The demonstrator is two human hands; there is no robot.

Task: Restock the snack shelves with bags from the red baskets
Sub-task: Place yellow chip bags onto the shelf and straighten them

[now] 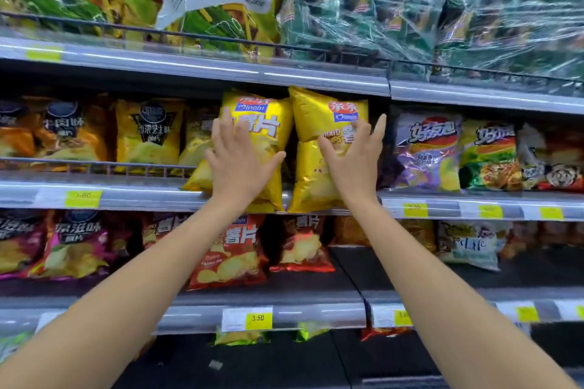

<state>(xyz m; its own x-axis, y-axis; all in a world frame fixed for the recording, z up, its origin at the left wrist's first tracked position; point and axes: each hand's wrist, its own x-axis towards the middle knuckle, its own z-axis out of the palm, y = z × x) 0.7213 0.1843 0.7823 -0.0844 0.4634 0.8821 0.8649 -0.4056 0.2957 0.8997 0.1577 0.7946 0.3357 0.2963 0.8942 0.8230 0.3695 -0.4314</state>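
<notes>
On middle shelf rail (177, 196): two glossy yellow chip bags (262, 136), upright, side by side, overhanging. Left hand (240, 164) flat, fingers spread, on left bag; right hand (354, 155) likewise open against right bag (316, 167). Purple crisp bag (426, 151) just right.

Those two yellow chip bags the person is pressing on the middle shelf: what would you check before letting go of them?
1. Left hand flat on the left yellow bag: ok.
2. Right hand flat on the right yellow bag: ok.
3. Both bags upright, fronts facing out: ok.
4. Bags fully behind the shelf edge: not ok, their bottoms hang over it.
5. Right bag smooth: not ok, it has a crease across the middle.
6. Room behind the bags to push them deeper: cannot tell.
</notes>
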